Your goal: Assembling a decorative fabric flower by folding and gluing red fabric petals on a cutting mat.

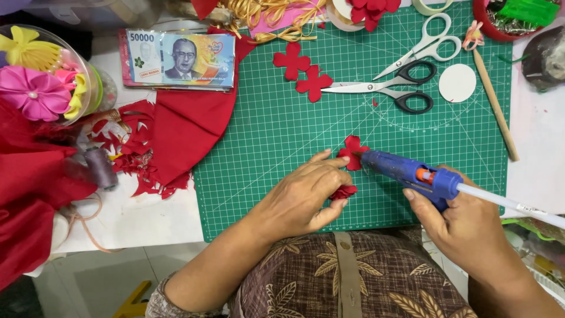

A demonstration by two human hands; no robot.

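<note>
Green mat (282, 147) on table, red cloth (188, 129) at its left edge. Right hand (465, 224) closed around blue glue gun (406, 171), nozzle at red petal (352, 152). Left hand (306, 197) pinches that petal over mat, fingers curled.

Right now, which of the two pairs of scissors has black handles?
The black-handled scissors lie nearer the person, blades pointing left toward the red petal cutouts. The white-handled scissors lie above them, farther away.

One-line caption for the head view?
Left hand holds red fabric flower to blue glue gun in right hand, over green cutting mat.
</note>
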